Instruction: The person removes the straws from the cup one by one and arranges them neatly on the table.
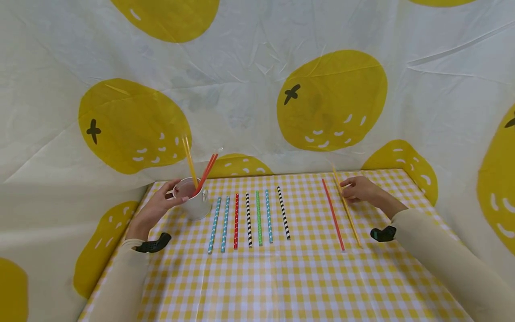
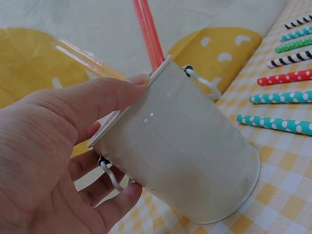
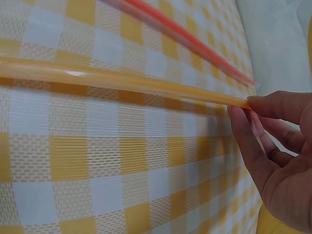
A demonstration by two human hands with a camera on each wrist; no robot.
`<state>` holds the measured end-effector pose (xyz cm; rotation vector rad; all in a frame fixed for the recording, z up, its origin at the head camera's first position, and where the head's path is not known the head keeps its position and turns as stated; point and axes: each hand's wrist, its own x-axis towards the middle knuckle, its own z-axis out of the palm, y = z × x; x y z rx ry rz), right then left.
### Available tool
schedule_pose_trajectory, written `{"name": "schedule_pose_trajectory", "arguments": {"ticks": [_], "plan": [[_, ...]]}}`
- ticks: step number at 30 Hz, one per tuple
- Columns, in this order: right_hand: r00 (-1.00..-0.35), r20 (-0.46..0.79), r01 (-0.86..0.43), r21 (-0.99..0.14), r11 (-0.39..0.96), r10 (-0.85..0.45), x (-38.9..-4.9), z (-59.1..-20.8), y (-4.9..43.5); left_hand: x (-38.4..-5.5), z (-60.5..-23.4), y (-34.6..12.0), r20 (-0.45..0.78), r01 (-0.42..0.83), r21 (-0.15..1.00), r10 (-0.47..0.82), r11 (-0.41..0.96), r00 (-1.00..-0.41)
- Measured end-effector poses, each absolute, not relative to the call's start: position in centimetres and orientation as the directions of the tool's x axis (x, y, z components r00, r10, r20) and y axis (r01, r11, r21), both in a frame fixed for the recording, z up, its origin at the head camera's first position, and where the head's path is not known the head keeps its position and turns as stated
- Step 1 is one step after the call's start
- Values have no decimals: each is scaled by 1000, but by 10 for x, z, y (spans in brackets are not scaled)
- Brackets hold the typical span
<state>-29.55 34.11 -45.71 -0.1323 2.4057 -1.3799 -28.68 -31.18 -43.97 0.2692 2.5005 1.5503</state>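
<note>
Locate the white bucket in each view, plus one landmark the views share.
Head: the white bucket is left of centre, held by the left hand.
Left wrist: it fills the middle, the hand at its rim.
Right wrist: not in the picture.
Shared landmark: the yellow-and-white checked tablecloth, visible in all three.

Long plain cream sleeves — plus a chunky black wrist gadget on the left and a similar dark-greenish gadget on the right.
</note>
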Motion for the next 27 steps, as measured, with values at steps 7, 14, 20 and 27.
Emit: {"name": "schedule_pose_trajectory", "arguments": {"ticks": [7,14,20,27], "plan": [[-932,-268,87,-820,566,-244,-298,-466,335,-288,-439,-311,-68,46,902,247,428,-967],[-948,-245,53,-750,659,-203,-298,-464,327,-287,-439,-311,-73,41,903,247,428,-966],[-958,-226,24,-680,733,-179,-300,-465,326,-286,-438,-310,-76,36,904,243,425,-967],[-959,-217,10,-664,747,-180,-301,-466,329,-285,-436,-310,-73,38,907,245,420,-967]]}}
